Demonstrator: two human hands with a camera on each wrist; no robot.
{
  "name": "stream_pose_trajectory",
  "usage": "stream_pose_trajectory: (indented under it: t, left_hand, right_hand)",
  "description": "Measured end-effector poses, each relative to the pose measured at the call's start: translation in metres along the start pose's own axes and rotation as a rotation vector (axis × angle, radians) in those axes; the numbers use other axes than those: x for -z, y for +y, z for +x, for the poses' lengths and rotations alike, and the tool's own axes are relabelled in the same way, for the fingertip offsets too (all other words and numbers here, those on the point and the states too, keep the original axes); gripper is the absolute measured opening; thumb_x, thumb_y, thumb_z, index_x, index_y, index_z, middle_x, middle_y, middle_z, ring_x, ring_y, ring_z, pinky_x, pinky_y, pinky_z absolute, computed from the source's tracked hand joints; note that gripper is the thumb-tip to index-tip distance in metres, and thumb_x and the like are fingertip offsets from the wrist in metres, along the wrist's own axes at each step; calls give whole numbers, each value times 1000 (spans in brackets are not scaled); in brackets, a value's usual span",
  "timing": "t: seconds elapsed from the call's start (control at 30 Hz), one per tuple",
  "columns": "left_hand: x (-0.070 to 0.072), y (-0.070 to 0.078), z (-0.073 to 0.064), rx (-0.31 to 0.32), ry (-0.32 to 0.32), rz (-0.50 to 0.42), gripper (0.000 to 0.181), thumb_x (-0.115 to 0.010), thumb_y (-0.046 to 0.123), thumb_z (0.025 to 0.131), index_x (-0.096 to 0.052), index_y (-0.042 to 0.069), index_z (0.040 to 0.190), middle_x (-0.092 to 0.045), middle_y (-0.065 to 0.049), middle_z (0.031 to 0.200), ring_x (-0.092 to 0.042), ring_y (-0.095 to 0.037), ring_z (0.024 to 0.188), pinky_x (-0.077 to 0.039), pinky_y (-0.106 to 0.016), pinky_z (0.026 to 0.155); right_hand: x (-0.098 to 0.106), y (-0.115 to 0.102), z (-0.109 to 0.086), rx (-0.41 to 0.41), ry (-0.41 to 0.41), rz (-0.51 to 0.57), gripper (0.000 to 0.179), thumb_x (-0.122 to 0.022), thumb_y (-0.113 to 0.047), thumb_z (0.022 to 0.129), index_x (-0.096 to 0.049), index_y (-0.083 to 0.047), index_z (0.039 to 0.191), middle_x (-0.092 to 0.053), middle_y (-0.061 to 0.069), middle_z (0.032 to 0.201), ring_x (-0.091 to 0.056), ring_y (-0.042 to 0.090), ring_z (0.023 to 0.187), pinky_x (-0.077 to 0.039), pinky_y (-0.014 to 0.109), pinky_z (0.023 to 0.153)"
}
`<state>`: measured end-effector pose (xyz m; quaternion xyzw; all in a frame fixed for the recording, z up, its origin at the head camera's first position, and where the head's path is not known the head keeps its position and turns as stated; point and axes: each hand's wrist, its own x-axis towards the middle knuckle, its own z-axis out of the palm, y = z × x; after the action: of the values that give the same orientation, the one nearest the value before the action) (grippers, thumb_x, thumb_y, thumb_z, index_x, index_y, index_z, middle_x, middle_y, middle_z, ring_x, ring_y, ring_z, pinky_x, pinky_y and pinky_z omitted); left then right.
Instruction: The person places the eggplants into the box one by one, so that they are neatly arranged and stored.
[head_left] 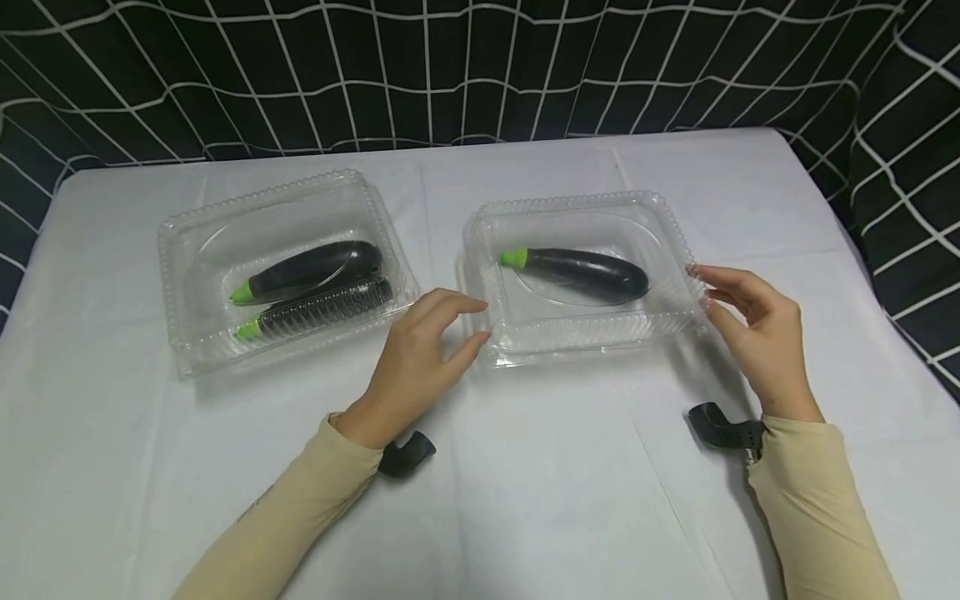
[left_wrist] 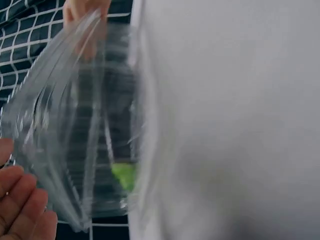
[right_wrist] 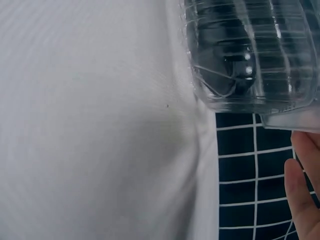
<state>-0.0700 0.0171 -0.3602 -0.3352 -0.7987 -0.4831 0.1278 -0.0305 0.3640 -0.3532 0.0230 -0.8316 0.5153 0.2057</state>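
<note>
A clear plastic clamshell container (head_left: 573,333) sits on the table with one dark eggplant (head_left: 588,273) inside, its green stem end pointing left. My left hand (head_left: 412,358) is at the container's left edge, thumb and fingers apart; in the left wrist view its fingers (left_wrist: 22,205) look relaxed beside the plastic. At the right edge, my right hand (head_left: 757,333) touches the rim with its fingertips, thumb below the index finger. Fingers (right_wrist: 305,155) of that hand show just under the plastic flange in the right wrist view.
Left of my left hand stands a second clear container (head_left: 202,237) with two eggplants, an upper one (head_left: 318,271) and a lower one (head_left: 326,308) partly behind ribbed plastic. A white cloth covers the table (head_left: 525,500). Dark white-gridded fabric (head_left: 450,75) hangs behind it.
</note>
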Motion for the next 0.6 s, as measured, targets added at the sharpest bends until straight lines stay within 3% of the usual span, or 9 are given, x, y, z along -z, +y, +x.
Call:
stream_pose_trajectory:
  t: [0.13,0.23,0.47,0.6]
  left_hand:
    - [-1,4,-15,81,14,-18,21,-72,5,82,-65,0,101,-63,-7,101,-59,-22,92,-49,-29,81]
    - [-4,6,-20,187,3,-106,19,-71,6,83,-64,-1,98,-63,-8,99,-61,-20,91,-51,-27,79]
    - [-7,7,-19,532,-106,-352,14,-65,13,89,-63,1,95,-66,-8,88,-64,-18,80,-53,-26,74]
    - [-10,6,-14,611,-176,-454,17,-61,15,92,-64,-2,94,-68,-12,86,-66,-24,81,-54,-30,76]
  right_hand:
    - [0,3,-1,24,1,-9,34,-54,24,79,-61,15,111,-67,-5,108,-61,9,103,-45,20,90]
    - [1,3,-1,33,3,-30,35,-55,24,78,-61,15,111,-67,-5,108,-61,8,103,-45,20,90]
    - [1,3,-1,14,-7,-20,34,-56,23,79,-62,14,111,-67,-5,108,-61,9,103,-45,21,91]
    - [1,4,-2,12,-8,39,33,-55,24,78,-61,15,110,-68,-4,107,-61,10,103,-45,21,91]
